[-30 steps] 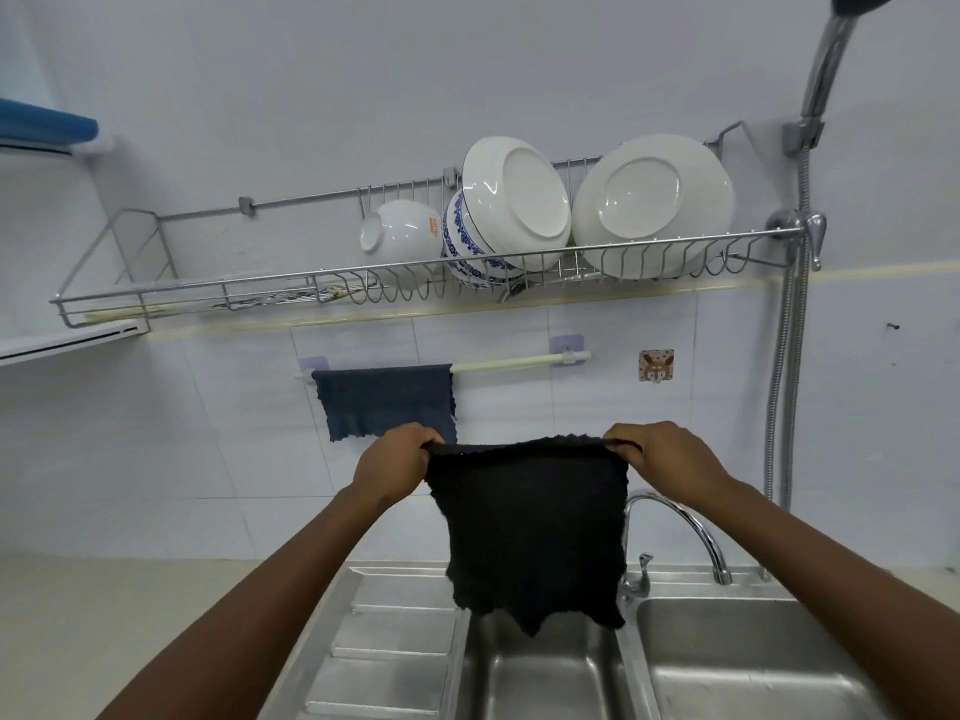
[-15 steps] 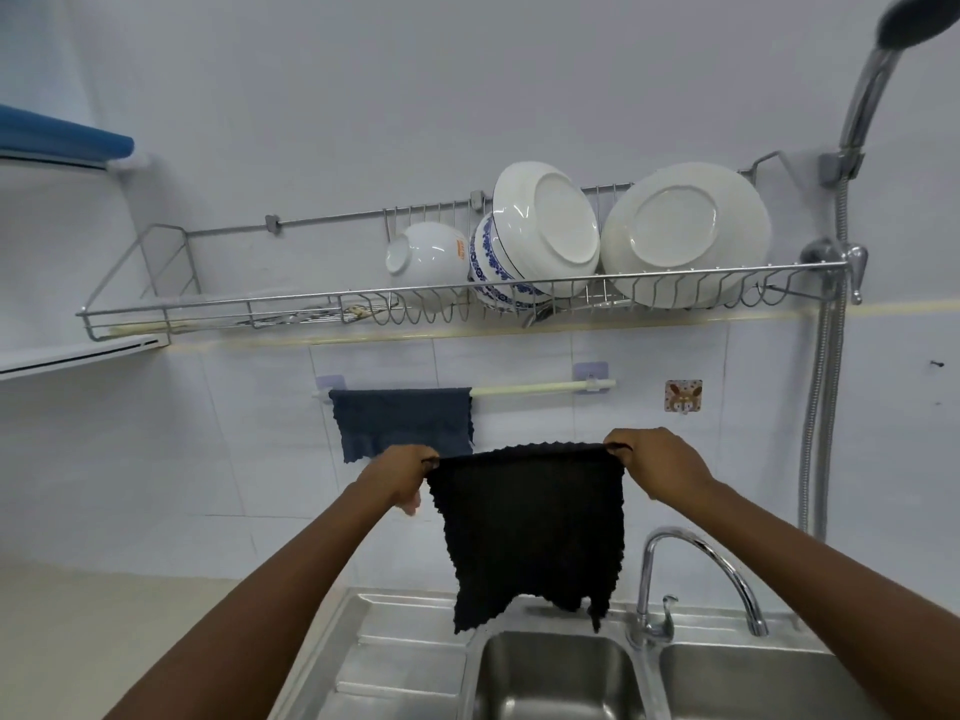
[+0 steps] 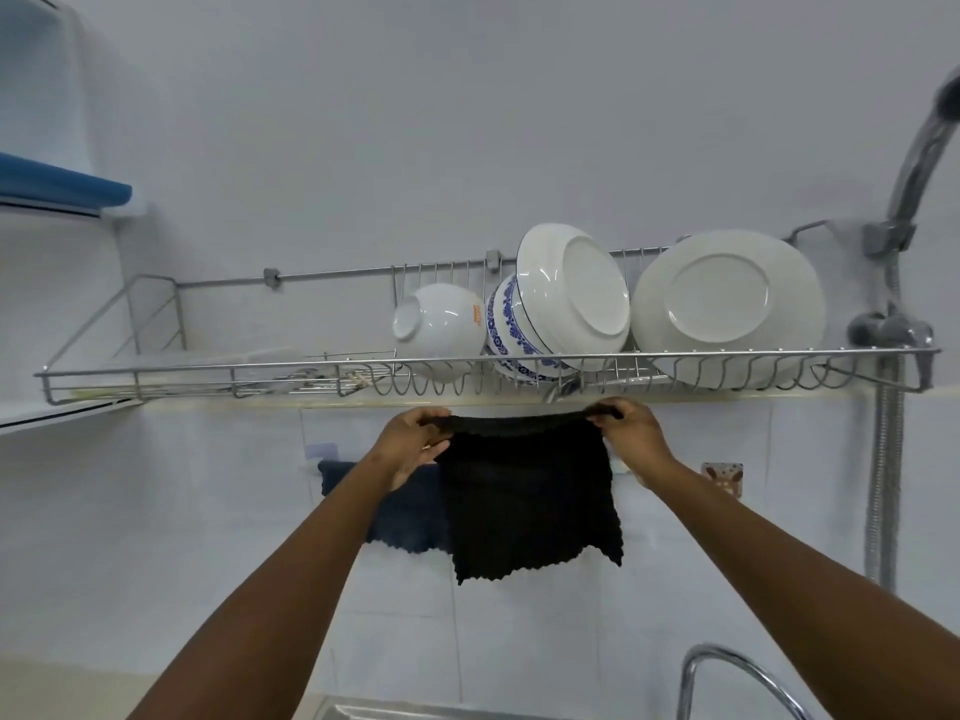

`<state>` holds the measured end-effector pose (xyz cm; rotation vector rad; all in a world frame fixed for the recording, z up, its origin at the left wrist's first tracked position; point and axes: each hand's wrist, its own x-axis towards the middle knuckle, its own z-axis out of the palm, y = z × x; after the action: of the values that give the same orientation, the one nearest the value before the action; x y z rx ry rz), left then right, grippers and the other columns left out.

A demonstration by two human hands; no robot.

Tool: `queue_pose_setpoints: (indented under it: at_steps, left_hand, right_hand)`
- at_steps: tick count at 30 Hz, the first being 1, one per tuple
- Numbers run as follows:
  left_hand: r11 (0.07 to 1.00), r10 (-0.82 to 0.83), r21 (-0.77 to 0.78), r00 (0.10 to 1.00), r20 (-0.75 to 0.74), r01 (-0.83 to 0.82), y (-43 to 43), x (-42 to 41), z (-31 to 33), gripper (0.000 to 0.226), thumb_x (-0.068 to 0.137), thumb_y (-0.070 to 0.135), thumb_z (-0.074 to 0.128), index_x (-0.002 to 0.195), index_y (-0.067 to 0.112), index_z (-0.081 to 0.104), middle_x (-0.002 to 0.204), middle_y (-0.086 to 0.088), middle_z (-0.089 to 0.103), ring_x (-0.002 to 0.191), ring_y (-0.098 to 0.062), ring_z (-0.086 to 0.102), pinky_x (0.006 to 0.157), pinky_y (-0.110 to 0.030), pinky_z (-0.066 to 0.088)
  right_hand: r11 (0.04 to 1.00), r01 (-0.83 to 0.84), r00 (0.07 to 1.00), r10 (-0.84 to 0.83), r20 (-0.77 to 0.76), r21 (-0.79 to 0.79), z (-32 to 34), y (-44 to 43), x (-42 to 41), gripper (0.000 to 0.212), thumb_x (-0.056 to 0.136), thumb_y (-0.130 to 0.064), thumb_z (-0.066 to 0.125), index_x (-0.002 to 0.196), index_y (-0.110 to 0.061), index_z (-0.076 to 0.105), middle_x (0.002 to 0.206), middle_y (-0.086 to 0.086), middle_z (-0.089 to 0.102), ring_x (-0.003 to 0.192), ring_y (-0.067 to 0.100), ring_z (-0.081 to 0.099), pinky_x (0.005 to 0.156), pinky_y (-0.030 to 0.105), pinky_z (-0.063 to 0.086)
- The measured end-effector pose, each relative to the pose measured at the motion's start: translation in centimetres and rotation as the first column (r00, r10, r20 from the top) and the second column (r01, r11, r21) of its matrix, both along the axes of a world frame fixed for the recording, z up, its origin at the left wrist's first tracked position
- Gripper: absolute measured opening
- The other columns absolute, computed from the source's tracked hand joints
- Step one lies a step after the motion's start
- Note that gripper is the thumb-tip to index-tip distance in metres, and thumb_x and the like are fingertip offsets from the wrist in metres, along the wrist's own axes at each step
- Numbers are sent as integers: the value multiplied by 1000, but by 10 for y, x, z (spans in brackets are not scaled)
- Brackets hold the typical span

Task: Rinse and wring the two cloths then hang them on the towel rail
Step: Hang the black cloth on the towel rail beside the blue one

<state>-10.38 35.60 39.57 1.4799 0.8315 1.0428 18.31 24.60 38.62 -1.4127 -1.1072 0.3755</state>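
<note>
- Both hands were closed on the top corners of the black cloth (image 3: 530, 501): the left hand (image 3: 410, 441) pinched the left corner and the right hand (image 3: 631, 433) pinched the right, so the top edge was pulled out taut between them.
- Held that way, the black cloth hung flat and open just below the wire dish rack (image 3: 488, 368), its scalloped lower edge free and clear of the sink.
- Under the dish rack, the towel rail (image 3: 311, 467) showed only at its left end; the rest was hidden behind the cloths and the arms.
- One dark blue cloth (image 3: 405, 517) was already draped over the rail, below the rack's left half, and the black cloth overlapped its right side as seen from the head camera.
- Whether the black cloth touched the rail yet could not be told, since its top edge sat above where the rail ran.
- By my judgement the rinsing and wringing were done for both: no water ran from the faucet (image 3: 737, 678), which was well below the rack at the bottom right, and neither cloth visibly dripped.
- What seemed left was the last step only: laying the black cloth over the free stretch of rail to the right of the blue one, then letting go.
- Bowls and plates stood in the rack directly above the hands, so there was little room to lift higher.
</note>
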Motion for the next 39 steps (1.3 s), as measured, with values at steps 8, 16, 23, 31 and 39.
queue_pose_setpoints:
  at_steps: [8, 16, 23, 31, 39]
  left_hand:
    - [775, 320, 554, 567, -759, 305, 59, 12, -59, 36, 98, 18, 46, 132, 27, 54, 130, -7, 52, 122, -22, 44, 109, -30, 34]
    - [765, 541, 633, 653, -530, -120, 81, 31, -50, 17, 84, 17, 68, 98, 21, 59, 107, -8, 51, 103, -25, 48, 83, -29, 44]
    - [862, 356, 493, 835, -419, -120, 91, 27, -65, 10, 82, 21, 73, 84, 21, 63, 79, 0, 66, 76, -16, 59, 66, -24, 46]
    - [886, 209, 460, 833, -512, 61, 97, 18, -71, 8, 91, 30, 61, 84, 27, 60, 94, 2, 67, 93, -17, 61, 76, -24, 46]
    - [795, 555, 606, 370, -745, 27, 84, 38, -66, 41, 97, 48, 34, 91, 19, 62, 103, -8, 64, 98, -25, 56, 89, -39, 45]
  right_hand:
    - [975, 18, 728, 141, 671, -224, -40, 40, 7, 20, 86, -18, 67, 103, -8, 68, 105, 11, 65, 99, 25, 59, 90, 35, 49]
    - [906, 424, 430, -186, 883, -16, -47, 62, 0, 19, 84, -39, 63, 89, -21, 70, 97, 11, 56, 92, 33, 50, 68, 39, 47]
    - [905, 422, 496, -178, 850, -56, -41, 70, 2, 31, 87, -37, 60, 104, -12, 56, 106, 9, 59, 99, 27, 56, 77, 36, 47]
    - [842, 540, 265, -181, 947, 10, -68, 63, 0, 32, 80, -40, 67, 64, -13, 69, 74, 9, 61, 70, 32, 55, 66, 40, 44]
    - [794, 592, 337, -89, 937, -137, -37, 70, -16, 26, 81, -32, 63, 100, -15, 61, 102, 7, 59, 95, 29, 53, 73, 39, 47]
